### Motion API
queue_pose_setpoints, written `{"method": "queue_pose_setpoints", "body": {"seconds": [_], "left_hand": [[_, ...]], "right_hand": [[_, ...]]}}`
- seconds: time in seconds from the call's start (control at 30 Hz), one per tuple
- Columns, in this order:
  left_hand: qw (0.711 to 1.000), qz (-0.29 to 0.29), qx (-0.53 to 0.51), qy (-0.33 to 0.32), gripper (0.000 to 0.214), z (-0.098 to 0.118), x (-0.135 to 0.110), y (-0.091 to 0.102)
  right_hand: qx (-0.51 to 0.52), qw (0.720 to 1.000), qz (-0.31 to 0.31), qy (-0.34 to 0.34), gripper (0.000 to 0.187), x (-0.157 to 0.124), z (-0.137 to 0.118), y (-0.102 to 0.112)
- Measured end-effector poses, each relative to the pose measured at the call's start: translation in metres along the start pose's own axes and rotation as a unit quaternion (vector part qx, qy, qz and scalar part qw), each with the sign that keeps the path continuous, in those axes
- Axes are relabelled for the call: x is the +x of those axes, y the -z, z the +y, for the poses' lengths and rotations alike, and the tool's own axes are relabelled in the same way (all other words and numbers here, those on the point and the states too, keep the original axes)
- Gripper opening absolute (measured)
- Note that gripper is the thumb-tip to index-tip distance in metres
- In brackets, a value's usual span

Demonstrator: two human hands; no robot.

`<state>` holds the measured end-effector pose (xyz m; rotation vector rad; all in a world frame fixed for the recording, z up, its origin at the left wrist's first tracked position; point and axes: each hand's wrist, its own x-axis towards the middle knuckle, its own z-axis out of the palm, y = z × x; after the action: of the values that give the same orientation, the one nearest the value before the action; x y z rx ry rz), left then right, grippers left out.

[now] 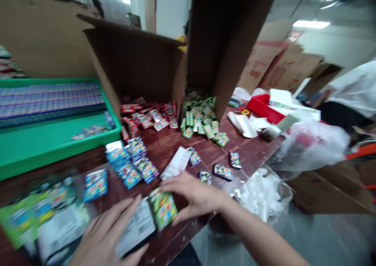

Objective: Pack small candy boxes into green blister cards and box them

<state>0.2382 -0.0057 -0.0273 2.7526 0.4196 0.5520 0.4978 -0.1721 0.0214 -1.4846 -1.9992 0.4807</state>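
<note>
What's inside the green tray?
Green tray: closely packed rows of small purple-blue packs toward the back, plus a small loose pile near its right end. The tray floor under both is covered, and the packs' contents can't be seen.

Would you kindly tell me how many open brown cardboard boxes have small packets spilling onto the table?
2: the left brown cardboard box, beside the green plastic tray, with small red packets; and the right brown cardboard box, with green packets. Others may be hidden behind them.
</note>
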Motion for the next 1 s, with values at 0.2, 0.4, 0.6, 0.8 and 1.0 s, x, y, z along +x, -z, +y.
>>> {"method": "queue_pose_setpoints", "body": {"seconds": [0.2,0.4,0.6,0.8,1.0], "left_hand": [[0.997,-0.033,-0.009,0.070,0.091,0.041,0.016,0.023],[0.995,-0.057,-0.055,0.066,0.101,0.045,0.020,0.019],[0.968,0.001,-0.165,0.187,0.095,0.042,0.039,0.012],[0.855,0.065,-0.432,0.278,0.051,0.047,0.043,-0.004],[0.845,-0.026,-0.451,0.287,0.032,0.015,0.022,0.006]], "right_hand": [[-0.017,0.996,0.035,-0.082,0.075,0.001,-0.009,0.010],[0.021,0.996,-0.076,-0.030,0.074,0.014,-0.002,0.013],[0.073,0.993,0.035,-0.087,0.077,0.020,0.008,0.008],[0.230,0.939,0.132,-0.218,0.035,0.018,0.001,-0.027],[0.280,0.916,0.161,-0.239,0.031,0.015,-0.014,-0.062]]}}
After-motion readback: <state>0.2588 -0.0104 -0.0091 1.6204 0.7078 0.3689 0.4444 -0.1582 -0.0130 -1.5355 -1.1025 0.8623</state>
